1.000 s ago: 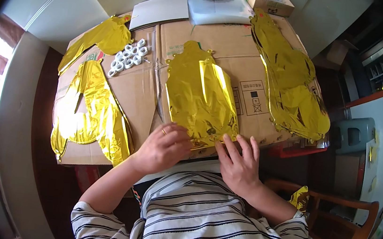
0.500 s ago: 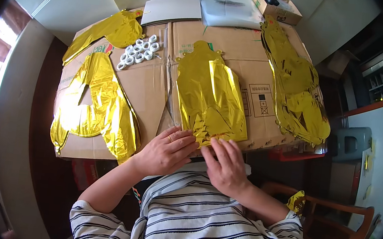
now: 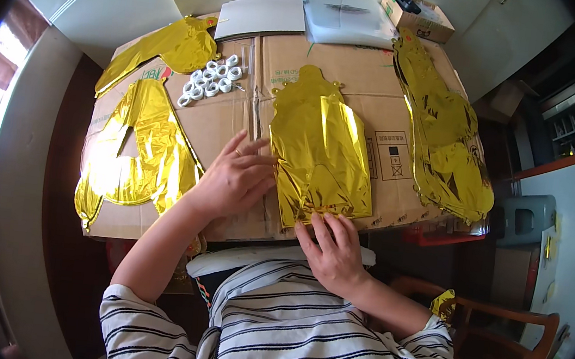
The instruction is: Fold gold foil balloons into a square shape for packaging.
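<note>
A flat gold foil balloon (image 3: 322, 141), partly folded, lies in the middle of the cardboard-covered table. Its near end is creased and folded straight across. My left hand (image 3: 237, 177) is at its left edge, fingers spread, the fingertips at or just over the foil. My right hand (image 3: 332, 252) rests its fingertips on the near edge of the foil, fingers apart. To the left lies another gold foil balloon (image 3: 137, 141), shaped like a large letter or figure. A stack of gold foil balloons (image 3: 445, 130) lies along the right side.
Several small white rings or rolls (image 3: 211, 80) sit left of centre. Behind them lies one more gold foil balloon (image 3: 175, 43). Grey-white sheets (image 3: 262, 17), a clear plastic bag (image 3: 348, 22) and a small cardboard box (image 3: 419, 17) line the back. A wooden chair (image 3: 513, 315) stands at right.
My left hand has moved up and left from the near edge to the balloon's left side, its fingers spreading. My right hand stays at the near edge, shifted slightly down.
</note>
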`<action>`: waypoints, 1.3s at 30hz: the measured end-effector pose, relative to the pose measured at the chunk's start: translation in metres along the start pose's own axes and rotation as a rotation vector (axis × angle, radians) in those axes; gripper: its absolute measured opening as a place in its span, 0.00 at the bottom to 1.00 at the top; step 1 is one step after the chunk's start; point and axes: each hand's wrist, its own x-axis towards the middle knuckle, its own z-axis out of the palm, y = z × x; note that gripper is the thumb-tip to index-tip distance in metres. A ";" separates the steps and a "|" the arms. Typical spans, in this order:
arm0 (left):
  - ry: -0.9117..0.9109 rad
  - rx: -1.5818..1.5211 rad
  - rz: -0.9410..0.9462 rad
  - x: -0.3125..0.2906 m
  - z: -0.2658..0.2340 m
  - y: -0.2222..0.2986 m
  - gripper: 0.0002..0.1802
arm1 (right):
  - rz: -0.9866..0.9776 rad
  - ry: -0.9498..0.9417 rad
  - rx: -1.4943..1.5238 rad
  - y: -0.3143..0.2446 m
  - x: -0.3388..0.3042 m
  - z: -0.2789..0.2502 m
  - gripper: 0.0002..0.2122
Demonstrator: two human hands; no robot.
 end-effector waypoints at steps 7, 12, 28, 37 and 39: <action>0.209 0.142 -0.076 0.019 0.013 0.024 0.15 | 0.038 0.009 0.087 0.001 0.008 -0.009 0.18; 0.254 0.086 -0.050 0.010 0.024 0.030 0.15 | 0.100 0.167 0.237 0.030 0.022 -0.036 0.15; 0.208 0.074 -0.142 0.003 0.034 0.028 0.12 | -0.024 0.028 0.050 0.138 0.034 -0.014 0.14; 0.249 -0.016 -0.171 0.011 0.025 0.024 0.12 | 0.049 0.060 0.315 0.143 0.039 -0.022 0.15; 0.265 -0.015 -0.159 0.018 0.026 0.023 0.11 | 0.052 0.084 0.342 0.149 0.047 -0.021 0.14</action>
